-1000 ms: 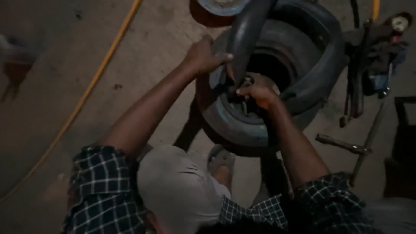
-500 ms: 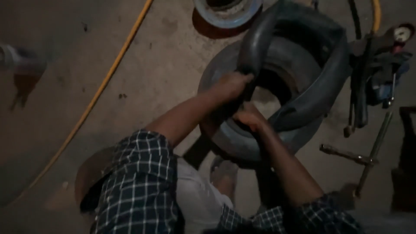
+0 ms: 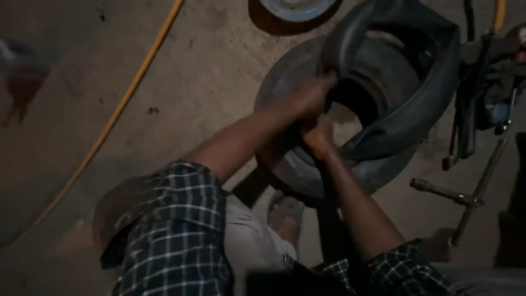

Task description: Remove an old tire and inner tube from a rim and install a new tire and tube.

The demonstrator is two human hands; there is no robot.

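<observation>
A black tyre [image 3: 298,164] lies flat on the concrete floor ahead of me. A black inner tube [image 3: 422,104] sticks partly out of it and loops up over its far side. My left hand [image 3: 307,96] grips the edge of the inner tube at the tyre's opening. Just below it, my right hand [image 3: 319,136] is closed at the near rim of the opening, touching tube and tyre. Both hands are blurred by motion. My bare foot [image 3: 285,211] rests on the floor just in front of the tyre.
A yellow hose [image 3: 118,115] runs diagonally across the floor at left. A round metal rim [image 3: 298,8] lies at the top. A cross wrench [image 3: 466,194] and a cluster of hanging tools [image 3: 482,93] are at right.
My view has shifted. My left hand slid down from the raised tube to the tyre opening, and both hands now work close together there.
</observation>
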